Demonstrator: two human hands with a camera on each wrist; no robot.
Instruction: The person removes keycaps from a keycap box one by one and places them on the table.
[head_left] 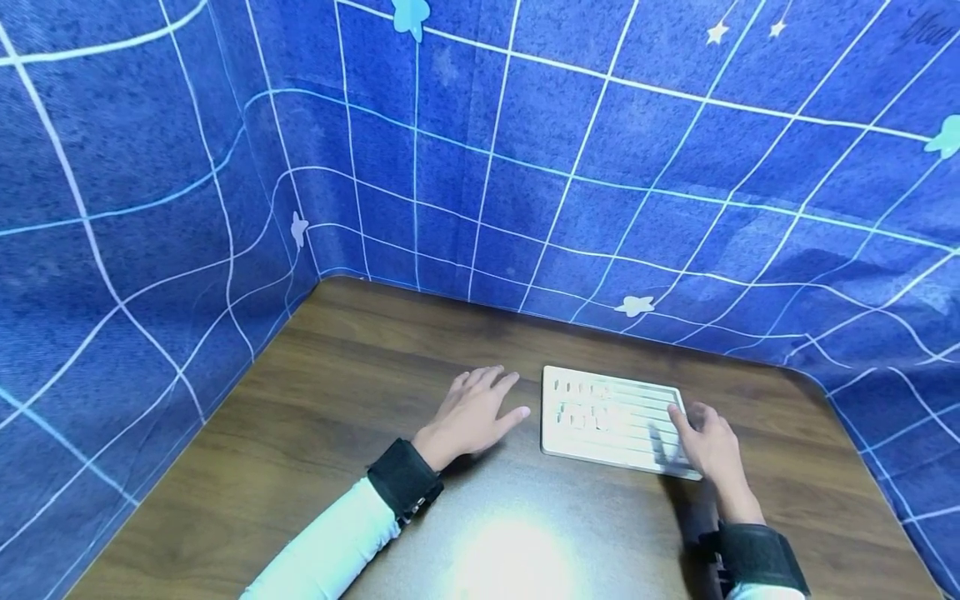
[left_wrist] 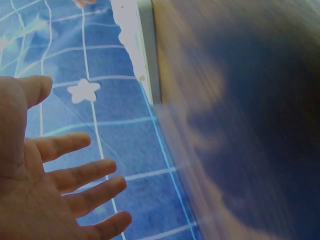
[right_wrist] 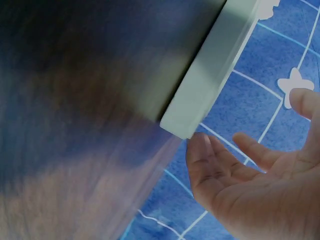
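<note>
A pale rectangular board (head_left: 645, 446) with long parallel grooves lies on the table, and several small whitish pieces (head_left: 576, 417) stand in rows on its left part. What these pieces are is too washed out to tell. My left hand (head_left: 472, 417) hovers left of the board, fingers spread, holding nothing; the left wrist view shows its bare palm (left_wrist: 25, 195). At the board's right end is my right hand (head_left: 708, 442), its thumb over the edge and its fingers loosely bent beside it. In the right wrist view, fingertips (right_wrist: 200, 142) come close to the board's corner (right_wrist: 175, 125); contact is uncertain.
The brown wooden table (head_left: 360, 350) carries a bright glare spot near its front. Blue cloth (head_left: 450, 208) with white grid lines and stars hangs along the back and both sides of the table.
</note>
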